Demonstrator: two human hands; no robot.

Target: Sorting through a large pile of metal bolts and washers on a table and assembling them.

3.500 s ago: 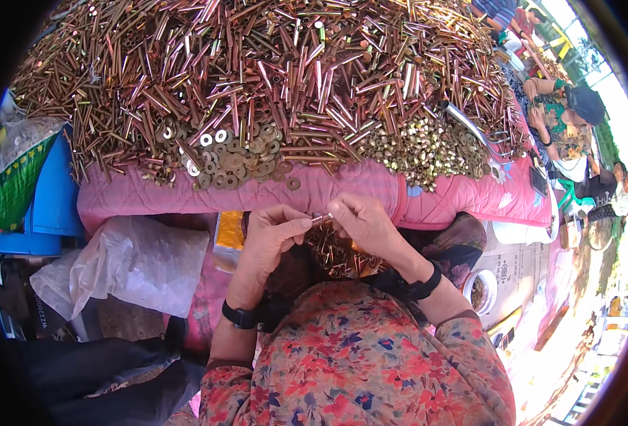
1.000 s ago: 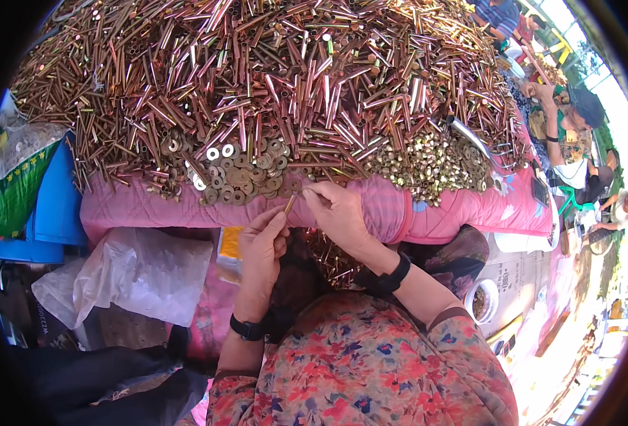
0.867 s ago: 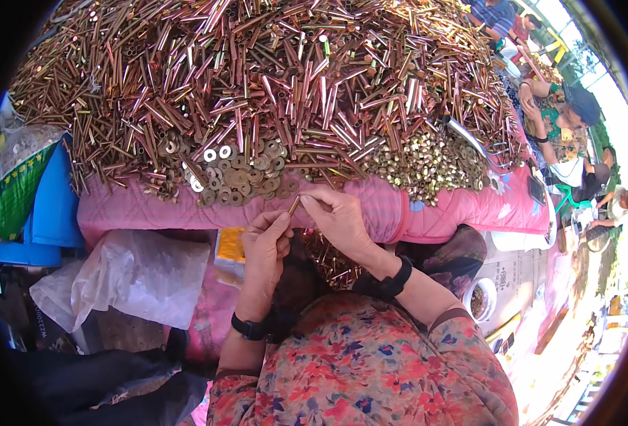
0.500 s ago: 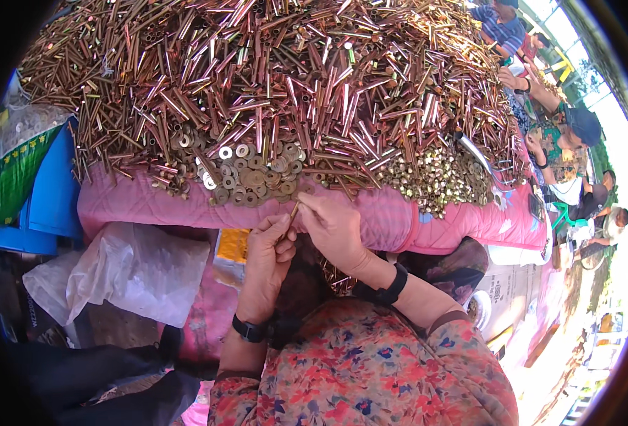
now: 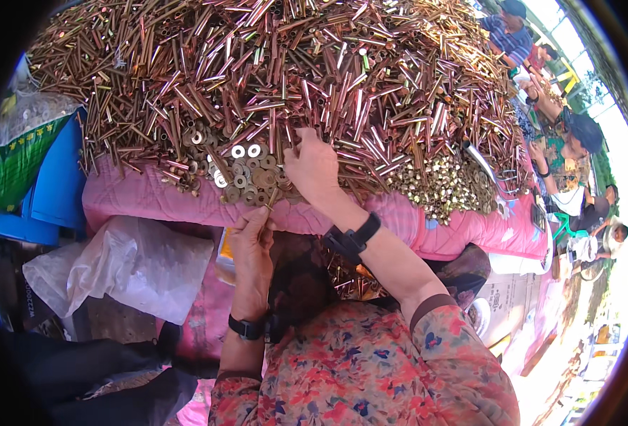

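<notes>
My left hand (image 5: 252, 238) is closed, pinching a slim brass-coloured rod (image 5: 273, 197) that sticks up past the fingertips, just in front of the heap of flat washers (image 5: 250, 176). My right hand (image 5: 314, 169) is stretched over the front of the big pile of copper-coloured metal tubes (image 5: 342, 78), right of the washers. Its fingers are curled down among the tubes; what they grip, if anything, is hidden. A black band sits on each wrist.
Small shiny nuts (image 5: 438, 181) lie heaped to the right beside a curved metal handle-like piece (image 5: 481, 160). A pink quilted cloth (image 5: 136, 197) covers the table edge. A crumpled plastic bag (image 5: 140, 266) hangs at left, near a blue bin (image 5: 55, 188). Other people (image 5: 569, 153) sit along the right.
My right hand has left my left hand's fingertips and moved up onto the tube pile. The left hand has shifted slightly left, still holding the rod.
</notes>
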